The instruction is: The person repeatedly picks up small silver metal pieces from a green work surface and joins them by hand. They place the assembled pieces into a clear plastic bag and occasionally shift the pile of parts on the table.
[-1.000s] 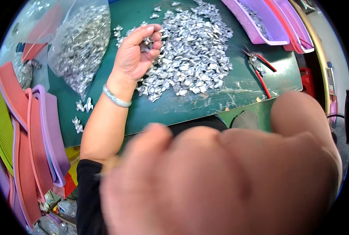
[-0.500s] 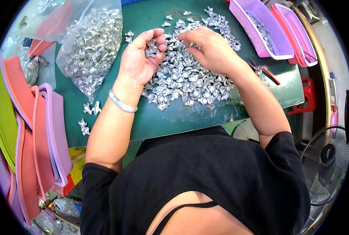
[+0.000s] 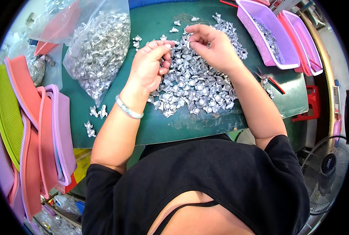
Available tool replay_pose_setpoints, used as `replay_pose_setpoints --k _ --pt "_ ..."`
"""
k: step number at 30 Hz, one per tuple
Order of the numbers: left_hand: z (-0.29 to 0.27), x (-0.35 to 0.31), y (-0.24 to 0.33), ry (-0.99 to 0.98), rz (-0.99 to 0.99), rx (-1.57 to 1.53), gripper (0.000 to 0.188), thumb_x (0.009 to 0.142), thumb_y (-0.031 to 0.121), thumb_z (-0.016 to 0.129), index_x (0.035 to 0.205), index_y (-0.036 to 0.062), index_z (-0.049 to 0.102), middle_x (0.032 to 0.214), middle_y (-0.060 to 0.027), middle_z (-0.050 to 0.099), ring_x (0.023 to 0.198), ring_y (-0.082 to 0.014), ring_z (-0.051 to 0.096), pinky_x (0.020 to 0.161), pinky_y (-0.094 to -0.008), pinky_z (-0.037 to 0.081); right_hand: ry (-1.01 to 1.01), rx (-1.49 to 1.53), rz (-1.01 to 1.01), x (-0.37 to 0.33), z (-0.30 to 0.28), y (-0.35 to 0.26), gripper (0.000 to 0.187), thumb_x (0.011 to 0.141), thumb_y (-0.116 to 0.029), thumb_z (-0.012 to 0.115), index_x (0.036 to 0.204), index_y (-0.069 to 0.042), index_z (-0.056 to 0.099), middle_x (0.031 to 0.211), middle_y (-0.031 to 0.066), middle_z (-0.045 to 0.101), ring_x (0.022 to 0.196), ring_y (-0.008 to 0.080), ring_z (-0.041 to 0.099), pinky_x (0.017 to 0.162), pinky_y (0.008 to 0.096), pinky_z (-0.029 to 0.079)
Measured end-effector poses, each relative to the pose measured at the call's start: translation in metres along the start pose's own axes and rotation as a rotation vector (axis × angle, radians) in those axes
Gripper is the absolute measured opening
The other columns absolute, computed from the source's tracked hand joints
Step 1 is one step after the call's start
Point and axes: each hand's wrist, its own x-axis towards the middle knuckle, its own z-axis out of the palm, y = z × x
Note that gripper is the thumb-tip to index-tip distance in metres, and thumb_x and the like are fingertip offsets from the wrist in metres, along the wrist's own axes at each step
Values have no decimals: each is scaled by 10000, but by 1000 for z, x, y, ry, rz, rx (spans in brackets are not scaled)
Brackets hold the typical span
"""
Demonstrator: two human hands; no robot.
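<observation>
A broad heap of small silvery metal castings [image 3: 200,88], knobbly and irregular in outline, covers the middle of the green table [image 3: 155,131]. At the heap's left edge my left hand [image 3: 151,64] is closed, thumb and fingertips drawn together. Its palm is turned out of sight, so the castings it carried a moment before are hidden now. Above the heap's far part hovers my right hand [image 3: 214,47], its fingers curled toward the thumb. Something silvery shows by its fingertips, but I cannot tell whether it is gripped or lies behind them.
A clear plastic bag [image 3: 100,51] full of castings stands at left, several loose castings [image 3: 89,129] before it. Stacked plastic baskets [image 3: 59,129] line the left side. At right are a purple basket [image 3: 253,33] holding castings, red-handled pliers [image 3: 275,84], a red stool [image 3: 311,103] and a fan [image 3: 325,168].
My left hand has turned over and closed, hiding the castings in its palm. My right hand's fingers have curled in more. The whole view has shifted slightly.
</observation>
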Motion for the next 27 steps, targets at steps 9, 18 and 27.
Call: replay_pose_setpoints --k 9,18,27 --pt "20 -14 -7 -101 90 363 116 831 136 565 908 52 587 641 48 496 507 -12 407 423 -132 289 -54 611 291 -10 -5 -14 318 764 -27 562 1072 35 513 793 42 579 684 94 548 635 215 462" --pt "15 -10 -6 -138 -70 160 117 850 158 546 861 49 588 616 47 473 491 -21 401 401 -138 262 -117 569 197 -13 -1 -15 381 798 2 545 1171 0 470 971 62 567 808 92 546 732 222 451" --pt "9 -6 -3 -237 -136 26 207 878 189 478 879 8 578 615 21 490 494 -44 416 393 -153 268 -178 589 130 -13 -5 -7 406 782 43 535 1177 26 444 984 96 557 869 131 576 793 253 459"
